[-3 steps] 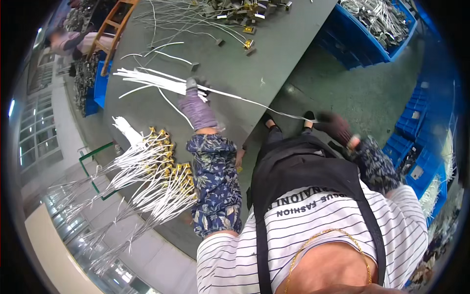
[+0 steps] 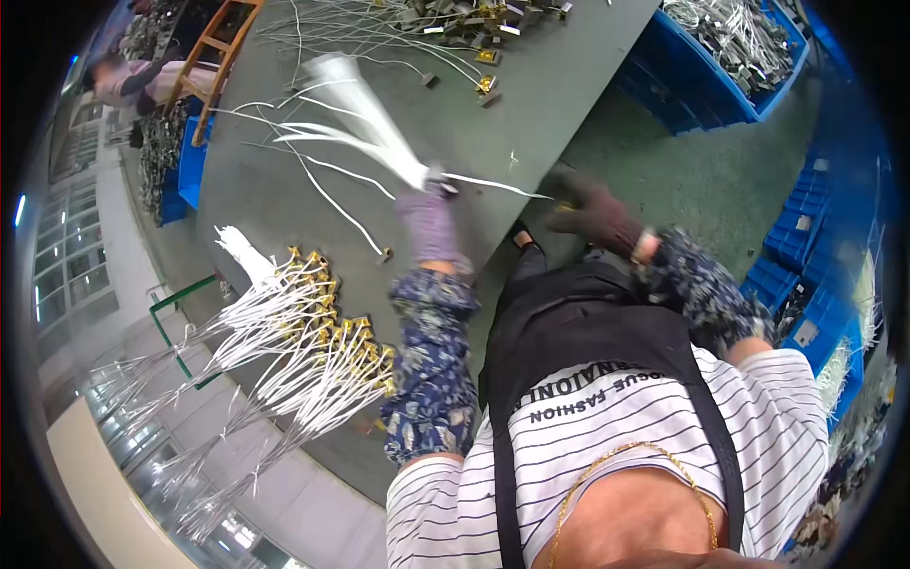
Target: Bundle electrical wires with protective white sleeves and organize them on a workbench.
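My left hand (image 2: 427, 223), in a purple glove, is closed around a bundle of white wires (image 2: 365, 119) above the grey table (image 2: 493, 142). The far end of the bundle fans out and is smeared by motion. One white wire (image 2: 493, 184) sticks out to the right, past the table edge. Close to its tip is my right hand (image 2: 599, 220), in a dark maroon glove, with a small yellow spot at its fingers. Blur hides whether those fingers grip anything. Left of my left hand, a loose wire with a small end piece (image 2: 384, 255) lies on the table.
Several white wires with yellow-wrapped ends (image 2: 327, 318) lie in rows along the table's left side. Grey and yellow parts (image 2: 474, 19) are heaped at the far end. A blue bin (image 2: 682, 104) of wired parts stands right; blue crates (image 2: 796, 218) lie beyond. Another person (image 2: 128, 83) is far left.
My left hand has moved right, and the bundle has swung from lying sideways to pointing away from me. My right hand has come left and slightly away from me, toward the table edge.
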### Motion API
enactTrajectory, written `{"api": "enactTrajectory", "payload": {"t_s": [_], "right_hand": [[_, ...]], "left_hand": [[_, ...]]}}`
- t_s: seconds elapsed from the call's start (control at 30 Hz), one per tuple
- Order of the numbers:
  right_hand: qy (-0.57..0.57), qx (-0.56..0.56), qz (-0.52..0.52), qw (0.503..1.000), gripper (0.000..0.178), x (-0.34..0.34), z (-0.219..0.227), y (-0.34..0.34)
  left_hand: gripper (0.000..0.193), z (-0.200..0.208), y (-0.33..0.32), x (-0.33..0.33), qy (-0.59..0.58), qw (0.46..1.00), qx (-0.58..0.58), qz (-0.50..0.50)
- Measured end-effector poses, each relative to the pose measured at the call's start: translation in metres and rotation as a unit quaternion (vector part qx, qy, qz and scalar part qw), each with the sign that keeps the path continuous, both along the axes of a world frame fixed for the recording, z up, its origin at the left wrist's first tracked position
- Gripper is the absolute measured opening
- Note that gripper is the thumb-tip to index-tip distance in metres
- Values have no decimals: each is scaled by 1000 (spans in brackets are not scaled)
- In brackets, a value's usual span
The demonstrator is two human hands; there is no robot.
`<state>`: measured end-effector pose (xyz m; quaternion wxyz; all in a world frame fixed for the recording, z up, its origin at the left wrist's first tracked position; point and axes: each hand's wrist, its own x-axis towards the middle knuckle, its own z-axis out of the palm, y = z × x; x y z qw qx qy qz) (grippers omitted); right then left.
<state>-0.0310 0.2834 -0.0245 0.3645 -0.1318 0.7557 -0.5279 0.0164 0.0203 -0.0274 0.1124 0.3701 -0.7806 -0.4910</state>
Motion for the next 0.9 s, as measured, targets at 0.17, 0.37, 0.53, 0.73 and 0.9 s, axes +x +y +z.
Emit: {"api": "enactTrajectory", "payload": {"t_s": [0.17,0.37,0.53,0.73,0.9], "right_hand": [[20,2,67,998,74,-32,26,-77],[268,178,-69,944,53,-148,-6,-131],[255,211,-22,943,28,-179,-2,-141],[332,154,-39,930,29,-156,-6,-127],[300,108,15,948,26,-163,-18,-140]], "left_hand": [[30,-11,-42,6,38,981,171,89],[25,-6,-91,17,45,959,267,87],[24,-5,-59,10,93,953,280,67],[27,-2,-13,-14,78,943,317,69],[24,6,11,-4,84,947,305,49]]}}
